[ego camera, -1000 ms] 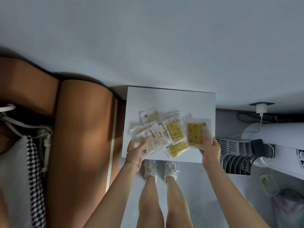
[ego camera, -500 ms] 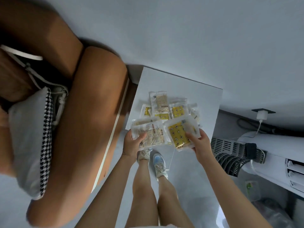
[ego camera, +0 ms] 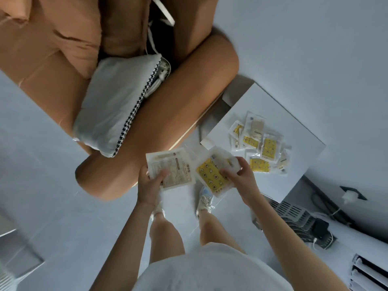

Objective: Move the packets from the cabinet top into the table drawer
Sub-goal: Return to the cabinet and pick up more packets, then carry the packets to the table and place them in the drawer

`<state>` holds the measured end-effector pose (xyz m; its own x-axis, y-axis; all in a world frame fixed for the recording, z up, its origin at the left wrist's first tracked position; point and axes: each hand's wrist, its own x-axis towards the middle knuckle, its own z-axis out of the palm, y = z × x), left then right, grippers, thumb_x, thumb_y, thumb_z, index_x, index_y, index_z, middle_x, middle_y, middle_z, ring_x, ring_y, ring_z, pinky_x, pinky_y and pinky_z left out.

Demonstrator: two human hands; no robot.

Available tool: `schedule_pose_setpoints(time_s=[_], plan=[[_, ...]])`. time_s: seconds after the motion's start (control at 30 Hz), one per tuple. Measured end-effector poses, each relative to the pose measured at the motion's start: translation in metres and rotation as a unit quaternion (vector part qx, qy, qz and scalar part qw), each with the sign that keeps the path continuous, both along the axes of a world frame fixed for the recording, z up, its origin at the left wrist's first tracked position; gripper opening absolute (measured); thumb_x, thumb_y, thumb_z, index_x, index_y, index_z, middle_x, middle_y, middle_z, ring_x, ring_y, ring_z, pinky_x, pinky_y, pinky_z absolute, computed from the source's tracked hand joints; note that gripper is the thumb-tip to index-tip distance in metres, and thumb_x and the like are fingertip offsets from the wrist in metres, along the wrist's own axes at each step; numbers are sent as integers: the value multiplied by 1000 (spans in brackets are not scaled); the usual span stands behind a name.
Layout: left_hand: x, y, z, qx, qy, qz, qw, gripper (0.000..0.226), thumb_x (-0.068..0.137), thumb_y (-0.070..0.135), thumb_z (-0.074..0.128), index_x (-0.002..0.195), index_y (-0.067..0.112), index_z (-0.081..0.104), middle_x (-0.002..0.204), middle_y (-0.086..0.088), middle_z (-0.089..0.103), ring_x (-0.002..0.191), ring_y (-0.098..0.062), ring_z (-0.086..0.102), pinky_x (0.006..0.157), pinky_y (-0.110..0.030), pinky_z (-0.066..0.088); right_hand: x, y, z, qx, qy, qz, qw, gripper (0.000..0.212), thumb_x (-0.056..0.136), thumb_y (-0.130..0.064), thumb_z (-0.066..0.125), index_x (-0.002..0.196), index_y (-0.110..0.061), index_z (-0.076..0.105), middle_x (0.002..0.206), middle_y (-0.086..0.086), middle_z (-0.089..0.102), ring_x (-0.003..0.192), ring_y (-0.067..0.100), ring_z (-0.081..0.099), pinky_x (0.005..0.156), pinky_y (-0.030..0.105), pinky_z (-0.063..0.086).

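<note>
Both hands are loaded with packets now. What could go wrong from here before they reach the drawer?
1. The left hand grips the beige packets by one corner, thumb on top; the glossy sleeves could slide apart and drop.
2. The right hand pinches the yellow packet near one edge, so it may slip too.
3. The drawer is out of view; if it is closed, neither hand is free to open it.

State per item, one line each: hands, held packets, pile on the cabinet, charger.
Left hand: grips the beige packet, held in the air.
Right hand: grips the yellow packet, held beside the cabinet top.
Packet pile: lying overlapped on the cabinet top, untouched.
Charger: plugged into the wall socket.
</note>
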<state>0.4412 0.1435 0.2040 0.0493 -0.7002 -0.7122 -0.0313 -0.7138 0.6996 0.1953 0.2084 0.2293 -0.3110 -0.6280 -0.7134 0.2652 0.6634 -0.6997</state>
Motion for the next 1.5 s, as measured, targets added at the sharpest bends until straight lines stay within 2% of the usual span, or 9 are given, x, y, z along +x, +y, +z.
schedule_pose_setpoints(time_s=[0.2,0.27,0.4,0.57,0.7,0.93,1.07,1.33,1.5], plan=[[110,5,20,-33,-35,56,997,36,85,7,66,113,18,48,97,6,61,83,-7,61,54,-11,51,110,-48,23,-25,14,84,996,30,73,-10,75,97,-16,57,89,7,66,77,23,68,59,32,56],[156,5,25,-36,-38,70,996,40,84,16,68,117,24,46,102,9,61,87,-9,62,59,-13,53,155,-62,31,-33,28,108,993,30,71,-14,75,95,-17,57,90,6,66,79,23,68,64,37,58],[271,5,36,-28,-32,122,992,56,76,34,75,124,25,46,119,2,60,101,-20,63,79,-36,58,255,-88,45,-42,16,128,991,28,81,-2,71,98,-18,56,96,9,67,84,27,70,68,42,60],[413,10,56,-28,-18,224,974,36,83,13,69,114,21,51,108,0,63,98,-20,64,72,-31,58,377,-116,56,-49,-27,146,988,27,84,1,65,101,-17,54,94,3,67,85,24,70,67,42,60],[498,17,63,-22,-24,277,960,41,81,13,71,117,15,51,109,-4,63,99,-24,64,76,-37,59,467,-137,62,-56,-34,193,979,29,83,1,67,104,-14,54,97,5,67,88,26,70,72,45,60],[574,17,62,-28,-22,359,933,41,83,13,69,118,16,49,107,0,62,99,-22,63,79,-36,57,584,-185,70,-64,-46,297,952,25,85,-3,66,98,-20,55,96,1,68,95,28,68,78,46,57],[607,11,52,-19,-23,414,910,39,83,11,69,117,15,49,104,-1,61,99,-24,62,83,-42,56,637,-225,63,-72,-41,363,928,27,83,-6,70,104,-14,55,102,10,67,97,32,67,80,50,57],[687,-20,56,-14,-28,511,859,44,84,13,69,123,10,49,106,-4,62,101,-27,62,86,-50,54,752,-308,63,-50,-48,462,884,28,83,-2,68,95,-22,53,92,-1,67,86,20,68,69,36,59],[723,-34,65,-28,-10,581,813,58,75,24,72,125,9,47,119,-15,58,109,-35,59,87,-58,52,816,-349,70,-31,-58,548,834,53,72,-19,76,119,-11,53,112,14,66,100,32,67,80,47,57]])
